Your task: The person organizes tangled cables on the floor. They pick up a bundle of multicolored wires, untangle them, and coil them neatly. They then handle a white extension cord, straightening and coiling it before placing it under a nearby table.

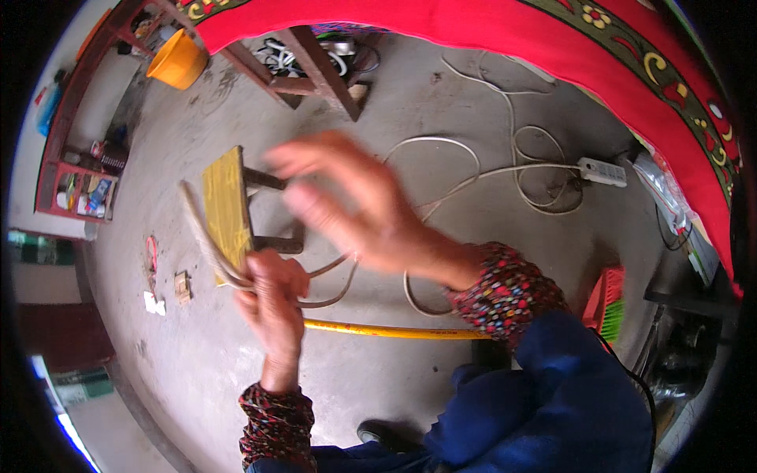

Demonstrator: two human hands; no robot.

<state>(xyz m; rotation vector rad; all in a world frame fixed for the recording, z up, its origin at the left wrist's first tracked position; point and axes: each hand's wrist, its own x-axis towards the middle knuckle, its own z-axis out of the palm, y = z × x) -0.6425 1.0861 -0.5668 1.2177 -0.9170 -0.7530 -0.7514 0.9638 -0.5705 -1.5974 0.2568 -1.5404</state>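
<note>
My left hand (272, 295) is closed around a pale electrical cable (207, 236). A folded length of it sticks out past the thumb on the left, and strands trail off on the right. My right hand (355, 201) is raised to the upper right of it, blurred, thumb and fingers apart with nothing visible between them. Behind the hands stands a small stool (227, 201) with a yellow top and dark legs. Cable loops (434, 139) lie across the floor and lead to a white power strip (603, 172); my right hand and forearm hide part of the cable.
A yellow pole (396, 331) lies across the concrete floor (366, 372) near my feet. At the right is a red and green broom head (606, 304). A red patterned cloth (449, 26) hangs at the top, beside wooden table legs (319, 71) and an orange bucket (177, 59).
</note>
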